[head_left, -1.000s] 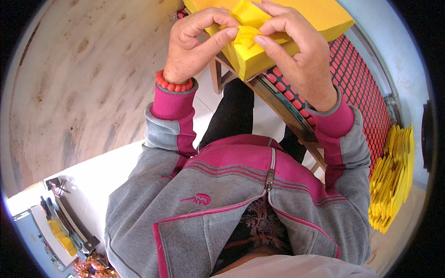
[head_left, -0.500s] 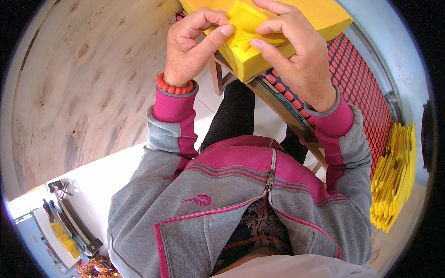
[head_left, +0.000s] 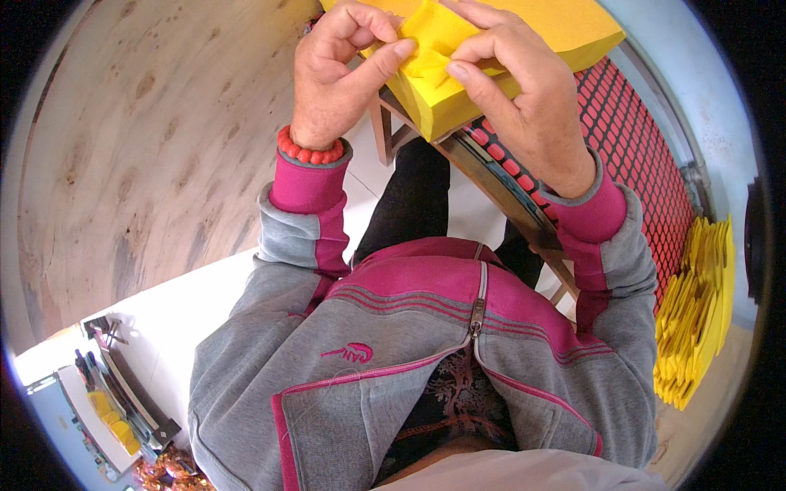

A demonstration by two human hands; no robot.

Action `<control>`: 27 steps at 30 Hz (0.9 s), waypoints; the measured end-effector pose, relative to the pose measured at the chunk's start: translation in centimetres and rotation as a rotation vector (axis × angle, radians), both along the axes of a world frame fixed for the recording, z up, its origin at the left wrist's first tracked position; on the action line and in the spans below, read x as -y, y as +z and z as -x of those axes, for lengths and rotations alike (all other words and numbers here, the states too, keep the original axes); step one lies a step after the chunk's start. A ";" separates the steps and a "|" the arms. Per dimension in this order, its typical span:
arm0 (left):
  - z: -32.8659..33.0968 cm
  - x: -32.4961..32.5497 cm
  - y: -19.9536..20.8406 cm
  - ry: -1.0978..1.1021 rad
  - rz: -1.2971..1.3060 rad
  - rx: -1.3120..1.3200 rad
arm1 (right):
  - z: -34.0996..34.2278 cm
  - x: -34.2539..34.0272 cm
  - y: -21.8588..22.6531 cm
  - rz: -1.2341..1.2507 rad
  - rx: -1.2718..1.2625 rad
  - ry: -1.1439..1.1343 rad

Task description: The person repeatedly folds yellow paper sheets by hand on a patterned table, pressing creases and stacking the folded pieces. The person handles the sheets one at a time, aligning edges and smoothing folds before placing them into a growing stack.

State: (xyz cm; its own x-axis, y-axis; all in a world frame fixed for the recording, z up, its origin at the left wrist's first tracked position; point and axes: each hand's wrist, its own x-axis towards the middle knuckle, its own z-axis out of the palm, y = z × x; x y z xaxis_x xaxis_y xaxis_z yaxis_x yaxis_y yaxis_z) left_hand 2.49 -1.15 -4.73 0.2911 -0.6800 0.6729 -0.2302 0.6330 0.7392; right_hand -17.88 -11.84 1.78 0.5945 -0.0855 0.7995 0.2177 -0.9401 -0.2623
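Between my hands is a creased yellow paper sheet (head_left: 442,34), bunched into folds, just above the thick yellow stack (head_left: 454,117). My left hand (head_left: 337,74) pinches its left edge between thumb and fingers; a red bead bracelet (head_left: 311,150) circles that wrist. On the other side, my right hand (head_left: 532,94) has thumb and forefinger closed on the folds near the sheet's lower right. The top of the picture cuts off part of the stack.
A large wooden board (head_left: 135,180) stands at the left. Below the stack is a wooden frame (head_left: 532,233), beside a red-and-black patterned surface (head_left: 634,147). Many folded yellow papers (head_left: 696,319) are piled at the far right. Shiny orange material (head_left: 170,470) lies at the lower left.
The sheet's loose lower flaps have been drawn into puckered folds. My right thumb and forefinger have closed onto the paper; my left hand has barely moved.
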 end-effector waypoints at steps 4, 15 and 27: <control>-0.4 -0.1 -0.2 0.009 -0.001 0.041 | 0.0 0.1 -0.1 -0.013 -0.008 0.003; 0.1 -0.5 1.9 0.002 0.022 0.325 | 0.4 -0.6 0.6 -0.121 -0.095 -0.029; 0.3 -0.2 0.2 0.050 -0.040 0.017 | 0.5 -0.5 0.9 0.028 -0.006 -0.055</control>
State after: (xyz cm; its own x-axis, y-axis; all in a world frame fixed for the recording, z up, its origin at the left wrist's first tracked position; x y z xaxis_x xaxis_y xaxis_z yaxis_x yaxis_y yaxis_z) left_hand 2.21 -1.00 -4.57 0.3143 -0.6916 0.6504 -0.2734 0.5902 0.7596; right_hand -18.42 -11.39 2.68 0.5942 -0.0960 0.7986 0.1641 -0.9575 -0.2372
